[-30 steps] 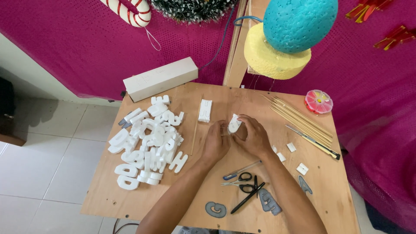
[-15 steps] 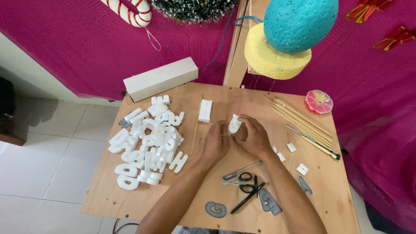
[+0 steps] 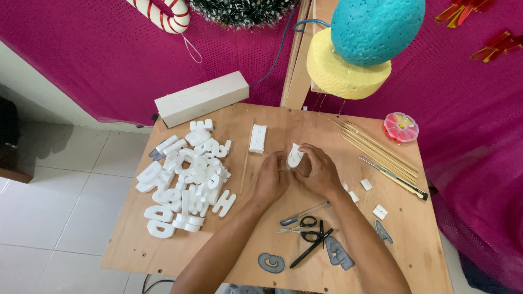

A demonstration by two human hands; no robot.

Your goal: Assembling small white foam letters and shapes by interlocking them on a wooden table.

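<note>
Pinching a small white foam piece [image 3: 295, 157] between both hands, left hand [image 3: 271, 179] and right hand [image 3: 318, 172], we hold it above the wooden bench [image 3: 245, 117]. Its long axis runs away from us, tilted slightly rightward.

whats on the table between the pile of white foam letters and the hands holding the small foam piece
In the head view, a thin wooden stick lies lengthwise between the letter pile and the left hand; otherwise bare plywood.

The lower part of the small white foam piece [image 3: 295, 157] is hidden behind the fingers of the right hand [image 3: 317, 173] and left hand [image 3: 271, 179]. The red-and-white striped candy cane [image 3: 163, 13] is cut by the top edge.
</note>
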